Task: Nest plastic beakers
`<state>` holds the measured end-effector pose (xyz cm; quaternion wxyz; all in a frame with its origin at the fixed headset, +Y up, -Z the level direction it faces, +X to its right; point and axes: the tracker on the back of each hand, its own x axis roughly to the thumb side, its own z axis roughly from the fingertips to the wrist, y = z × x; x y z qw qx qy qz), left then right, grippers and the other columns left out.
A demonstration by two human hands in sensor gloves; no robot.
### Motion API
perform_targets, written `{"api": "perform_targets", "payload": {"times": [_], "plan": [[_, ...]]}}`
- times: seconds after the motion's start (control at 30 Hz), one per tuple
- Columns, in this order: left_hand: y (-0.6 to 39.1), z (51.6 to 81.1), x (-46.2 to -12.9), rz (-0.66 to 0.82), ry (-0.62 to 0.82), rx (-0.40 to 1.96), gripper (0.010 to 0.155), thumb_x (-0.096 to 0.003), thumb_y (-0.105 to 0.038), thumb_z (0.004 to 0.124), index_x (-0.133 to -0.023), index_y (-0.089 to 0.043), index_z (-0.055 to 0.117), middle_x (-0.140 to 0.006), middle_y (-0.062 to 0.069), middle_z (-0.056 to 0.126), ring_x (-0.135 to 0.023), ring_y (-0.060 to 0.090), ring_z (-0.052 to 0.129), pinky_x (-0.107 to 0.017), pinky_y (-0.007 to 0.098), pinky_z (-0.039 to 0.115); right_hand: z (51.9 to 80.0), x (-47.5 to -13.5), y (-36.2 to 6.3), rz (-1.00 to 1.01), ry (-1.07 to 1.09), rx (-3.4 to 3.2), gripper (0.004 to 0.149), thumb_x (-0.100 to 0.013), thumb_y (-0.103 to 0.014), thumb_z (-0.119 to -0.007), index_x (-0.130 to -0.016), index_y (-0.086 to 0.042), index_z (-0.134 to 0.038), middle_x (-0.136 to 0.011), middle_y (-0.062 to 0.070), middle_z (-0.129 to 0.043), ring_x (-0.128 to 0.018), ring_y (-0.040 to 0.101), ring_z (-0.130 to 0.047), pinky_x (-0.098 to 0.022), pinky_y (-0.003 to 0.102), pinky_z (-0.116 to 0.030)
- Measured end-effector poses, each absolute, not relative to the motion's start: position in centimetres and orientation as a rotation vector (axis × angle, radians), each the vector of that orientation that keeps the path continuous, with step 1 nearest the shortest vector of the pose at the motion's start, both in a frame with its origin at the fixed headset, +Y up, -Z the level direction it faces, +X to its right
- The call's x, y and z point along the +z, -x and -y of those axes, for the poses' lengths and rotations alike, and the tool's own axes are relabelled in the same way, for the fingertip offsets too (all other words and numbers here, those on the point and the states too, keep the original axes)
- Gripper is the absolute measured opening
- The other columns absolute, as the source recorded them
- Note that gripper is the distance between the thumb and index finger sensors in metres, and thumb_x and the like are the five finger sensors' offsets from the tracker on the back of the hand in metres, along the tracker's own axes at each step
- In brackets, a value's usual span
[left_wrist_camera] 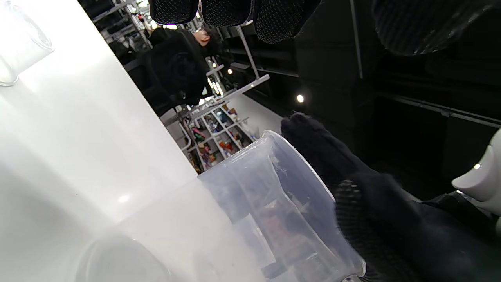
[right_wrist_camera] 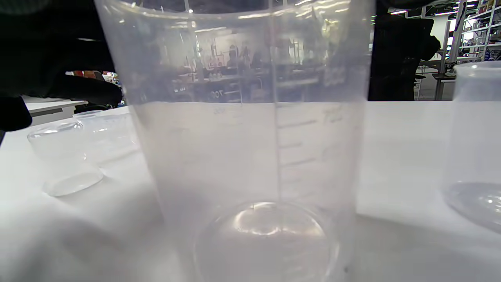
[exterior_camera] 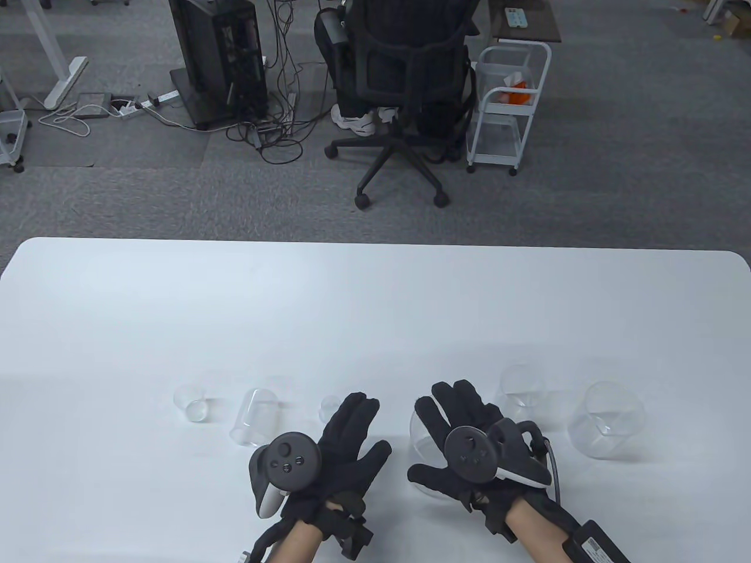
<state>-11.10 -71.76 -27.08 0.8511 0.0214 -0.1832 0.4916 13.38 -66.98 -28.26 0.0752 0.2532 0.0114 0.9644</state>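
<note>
Several clear plastic beakers stand in a row near the table's front. The large beaker [exterior_camera: 418, 437] stands upright under my right hand [exterior_camera: 455, 419], which wraps around it, fingers across the far side and thumb at the near left. It fills the right wrist view [right_wrist_camera: 250, 156], and the left wrist view shows the glove against its wall [left_wrist_camera: 274, 211]. My left hand [exterior_camera: 355, 431] lies flat and empty beside a tiny beaker [exterior_camera: 328, 407]. Its fingertips [left_wrist_camera: 227, 11] hold nothing. A medium beaker [exterior_camera: 255, 416] and a small beaker [exterior_camera: 190, 403] stand further left.
Two more beakers stand to the right of my right hand, one [exterior_camera: 522, 387] nearer and one [exterior_camera: 607, 419] further right. The white table [exterior_camera: 375, 305] stretches away beyond the row. An office chair [exterior_camera: 405, 99] and a white cart [exterior_camera: 507, 105] stand on the floor past its far edge.
</note>
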Motion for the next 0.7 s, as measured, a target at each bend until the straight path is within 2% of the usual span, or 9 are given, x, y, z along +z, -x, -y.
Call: {"api": "perform_targets", "payload": {"times": [0.07,0.23,0.43,0.57,0.7], "plan": [[11.1,71.7,-27.1,0.386,-0.046,1.036,0.077,-0.044,-0.066,0.063,-0.106,-0.021,0.049,-0.115,0.014,0.038,-0.107,0.05,0.044,-0.069,0.073,0.041,66.4,-28.1,-14.0,-0.01,-0.736,2.886,0.094,-0.041,-0.078,-0.064,-0.107,-0.02,-0.031,-0.12,0.018,-0.027,-0.107,0.054,-0.036,-0.064,0.076,-0.049],[11.1,71.7,-27.1,0.387,-0.047,1.041,0.077,-0.0439,-0.065,0.063,-0.106,-0.022,0.05,-0.115,0.014,0.038,-0.107,0.049,0.044,-0.069,0.073,0.041,63.8,-28.2,-17.7,0.218,-0.535,2.884,0.083,-0.045,-0.068,-0.068,-0.105,-0.016,-0.043,-0.118,0.018,-0.041,-0.105,0.053,-0.046,-0.065,0.071,-0.051],[11.1,71.8,-27.1,0.387,-0.042,1.04,0.077,-0.044,-0.066,0.063,-0.106,-0.022,0.05,-0.115,0.014,0.038,-0.107,0.05,0.044,-0.069,0.073,0.041,61.5,-28.3,-23.1,0.402,-0.244,2.949,0.08,-0.046,-0.065,-0.069,-0.105,-0.016,-0.045,-0.118,0.018,-0.043,-0.106,0.052,-0.044,-0.067,0.072,-0.048],[11.1,71.8,-27.1,0.385,-0.039,1.038,0.077,-0.044,-0.066,0.063,-0.106,-0.021,0.05,-0.115,0.014,0.038,-0.107,0.05,0.044,-0.069,0.073,0.041,61.3,-29.0,-27.0,0.419,-0.038,2.998,0.08,-0.046,-0.065,-0.069,-0.105,-0.017,-0.045,-0.118,0.017,-0.042,-0.107,0.051,-0.041,-0.067,0.073,-0.046],[11.1,71.8,-27.1,0.385,-0.034,1.036,0.077,-0.044,-0.065,0.063,-0.106,-0.021,0.05,-0.115,0.014,0.038,-0.107,0.05,0.044,-0.069,0.073,0.04,63.1,-30.2,-30.7,0.313,0.169,2.974,0.081,-0.046,-0.065,-0.069,-0.105,-0.017,-0.044,-0.119,0.017,-0.04,-0.108,0.051,-0.04,-0.068,0.073,-0.044]]}}
